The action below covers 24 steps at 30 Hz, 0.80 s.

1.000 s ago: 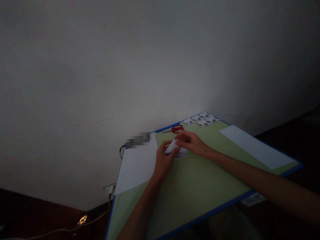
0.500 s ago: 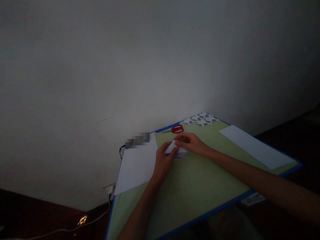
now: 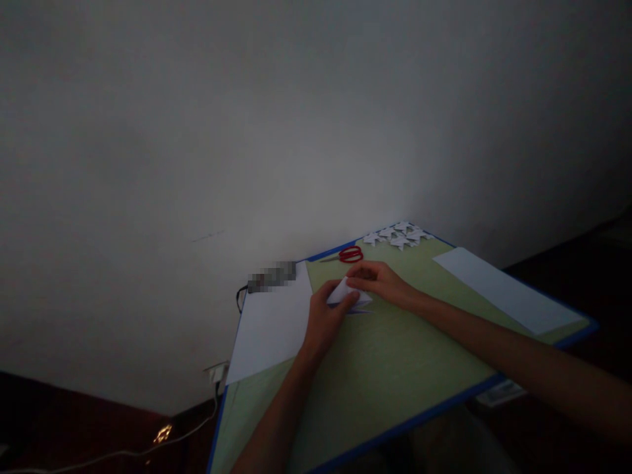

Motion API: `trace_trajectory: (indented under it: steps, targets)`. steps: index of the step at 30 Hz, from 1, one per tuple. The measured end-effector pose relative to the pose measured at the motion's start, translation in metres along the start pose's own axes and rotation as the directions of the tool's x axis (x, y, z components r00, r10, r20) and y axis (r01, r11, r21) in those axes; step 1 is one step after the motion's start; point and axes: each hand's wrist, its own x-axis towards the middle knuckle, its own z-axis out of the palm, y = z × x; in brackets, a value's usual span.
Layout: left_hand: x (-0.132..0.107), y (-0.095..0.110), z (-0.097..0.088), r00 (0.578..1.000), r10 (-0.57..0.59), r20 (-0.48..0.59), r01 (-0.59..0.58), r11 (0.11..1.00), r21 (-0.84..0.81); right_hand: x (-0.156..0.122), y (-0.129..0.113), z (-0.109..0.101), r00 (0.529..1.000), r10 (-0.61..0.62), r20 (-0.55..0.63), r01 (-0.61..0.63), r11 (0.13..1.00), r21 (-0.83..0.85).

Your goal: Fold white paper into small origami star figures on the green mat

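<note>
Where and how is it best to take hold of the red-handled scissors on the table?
Probably by the red handle loops, coming from the right and slightly above. The scissors appear to lie flat with the blades pointing left, so the loops face right, just beyond the right hand.

We're in a dim room, by the look of it in a home: here's a blue-edged green table beside a plain pale wall, scissors and folded paper shapes near the table's far edge, and down left of the table, a white cable runs over dark reddish floor.
</note>
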Motion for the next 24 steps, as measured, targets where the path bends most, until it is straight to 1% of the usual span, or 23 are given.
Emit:
trace_trajectory:
  steps: [3,10,17,24]
  targets:
    - [-0.0004,-0.0012,0.0002,1.000,0.006,0.001,-0.006,1.000,0.013,-0.0002,0.0009,0.0000,1.000,0.000,0.016,0.000,1.000,0.004]
    - [0.0002,-0.0014,-0.0007,1.000,0.007,0.001,-0.007,0.999,0.046,-0.0009,-0.0027,0.0021,1.000,0.004,0.001,-0.004,1.000,-0.003]
    - [0.0000,0.0008,-0.0008,1.000,-0.018,-0.003,0.018,1.000,0.020,-0.0005,-0.0004,0.0008,1.000,-0.005,0.023,0.006,0.999,-0.035]
    - [0.0002,0.0001,-0.0008,1.000,0.015,-0.004,-0.015,1.000,0.020,-0.0004,-0.0027,0.0008,1.000,-0.007,0.014,0.007,1.000,-0.023]
